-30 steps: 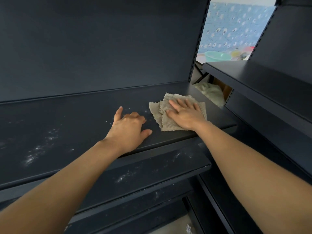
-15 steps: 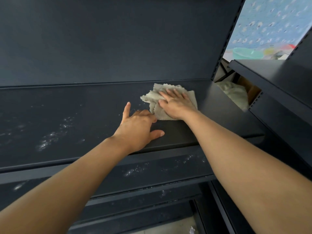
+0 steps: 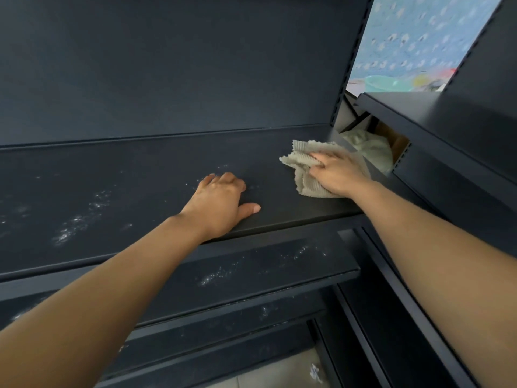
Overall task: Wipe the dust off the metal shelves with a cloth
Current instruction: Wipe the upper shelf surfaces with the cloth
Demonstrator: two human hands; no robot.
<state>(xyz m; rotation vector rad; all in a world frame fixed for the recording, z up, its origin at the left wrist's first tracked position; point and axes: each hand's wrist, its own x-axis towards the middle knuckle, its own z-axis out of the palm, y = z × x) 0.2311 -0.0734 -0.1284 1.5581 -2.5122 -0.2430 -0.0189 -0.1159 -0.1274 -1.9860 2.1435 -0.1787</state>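
Note:
A dark metal shelf (image 3: 140, 186) runs across in front of me, with white dust (image 3: 75, 225) scattered over its left part. A beige ribbed cloth (image 3: 300, 163) lies bunched near the shelf's right end. My right hand (image 3: 338, 175) is on top of it, thumb and fingers gathering its folds. My left hand (image 3: 221, 203) rests on the bare shelf left of the cloth, fingers loosely curled, thumb out, holding nothing. A lower shelf (image 3: 321, 270) below also carries dust specks.
The dark back panel (image 3: 195, 65) rises behind the shelf. A second shelf unit (image 3: 419, 113) stands close on the right. A pale bundle (image 3: 369, 147) shows in the gap between units. A teal basin (image 3: 383, 82) sits far behind. Tiled floor (image 3: 279, 371) lies below.
My right hand slid the cloth left toward my left hand, then back right toward the shelf's end. The cloth went from flat to bunched. My left hand's fingers curled in.

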